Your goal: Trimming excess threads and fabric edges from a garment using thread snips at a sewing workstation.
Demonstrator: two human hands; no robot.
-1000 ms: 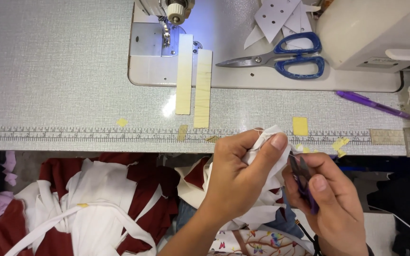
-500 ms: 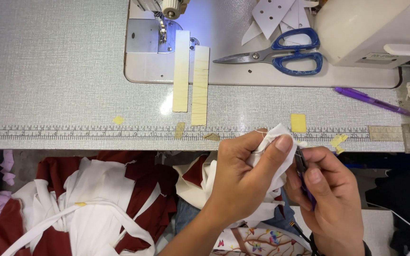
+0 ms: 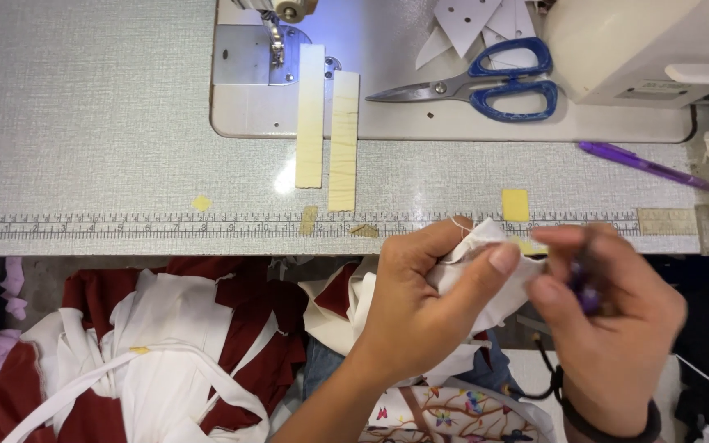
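Note:
My left hand (image 3: 424,308) pinches a bunched piece of white fabric (image 3: 486,271) between thumb and fingers, just below the table's front edge. My right hand (image 3: 609,328) is close beside it on the right, blurred, with its fingers closed on a small dark purple tool (image 3: 588,295) whose tip is at the fabric. More white and dark red cloth (image 3: 166,353) lies in my lap below the hands.
A grey sewing table (image 3: 84,123) carries a ruler strip (image 3: 166,226) along its front edge. On the sewing machine bed (image 3: 387,123) lie blue-handled scissors (image 3: 486,82) and two cream tape strips (image 3: 326,123). A purple pen (image 3: 642,164) lies at the right.
Both hands have risen slightly toward the table edge. My right hand has moved in on the fabric and is now blurred with motion.

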